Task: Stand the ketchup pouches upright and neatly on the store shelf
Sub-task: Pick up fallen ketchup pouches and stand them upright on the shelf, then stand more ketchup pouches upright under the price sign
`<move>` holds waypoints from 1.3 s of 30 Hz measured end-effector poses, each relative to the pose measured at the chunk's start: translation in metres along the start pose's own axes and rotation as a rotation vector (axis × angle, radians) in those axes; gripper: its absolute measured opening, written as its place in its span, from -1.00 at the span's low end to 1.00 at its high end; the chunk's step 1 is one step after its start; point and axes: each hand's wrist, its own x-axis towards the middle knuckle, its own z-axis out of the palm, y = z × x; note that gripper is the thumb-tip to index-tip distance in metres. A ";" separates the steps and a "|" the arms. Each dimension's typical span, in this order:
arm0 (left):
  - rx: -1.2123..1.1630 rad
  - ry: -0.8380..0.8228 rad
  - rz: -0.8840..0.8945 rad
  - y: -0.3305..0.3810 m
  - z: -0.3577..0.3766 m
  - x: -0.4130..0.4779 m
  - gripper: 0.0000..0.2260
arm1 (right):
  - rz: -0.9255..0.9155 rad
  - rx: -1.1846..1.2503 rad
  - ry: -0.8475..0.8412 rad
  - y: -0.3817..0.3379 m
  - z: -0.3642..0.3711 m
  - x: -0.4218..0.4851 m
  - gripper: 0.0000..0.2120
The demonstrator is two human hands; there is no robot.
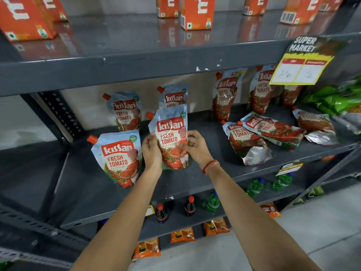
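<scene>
A Kissan ketchup pouch (171, 132) stands upright near the middle of the grey shelf (195, 178). My left hand (151, 149) grips its left side and my right hand (195, 146) grips its right side. Another pouch (118, 156) stands upright at the front left. Two more stand behind, one at the back left (125, 110) and one (172, 95) partly hidden by the held pouch. Two pouches (225, 93) (261, 87) stand at the back right. Three pouches (245, 141) (273, 129) (314, 122) lie flat on the right.
Orange cartons (196, 12) stand on the shelf above. A yellow price tag (301, 68) hangs from that shelf's edge at the right. Green packets (336, 98) sit at the far right. Dark and green bottles (161, 213) and orange snack packets fill the lower shelves.
</scene>
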 end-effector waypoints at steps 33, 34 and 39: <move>0.684 -0.179 -0.043 -0.071 0.189 -0.063 -0.63 | 0.311 -0.879 0.335 -0.011 -0.220 0.004 -0.58; 0.698 -0.189 -0.074 -0.074 0.201 -0.063 -0.63 | 0.327 -0.828 0.325 -0.009 -0.223 0.004 -0.57; 0.636 -0.206 -0.131 -0.090 0.223 -0.069 -0.66 | 0.333 -0.735 0.293 -0.010 -0.224 0.010 -0.56</move>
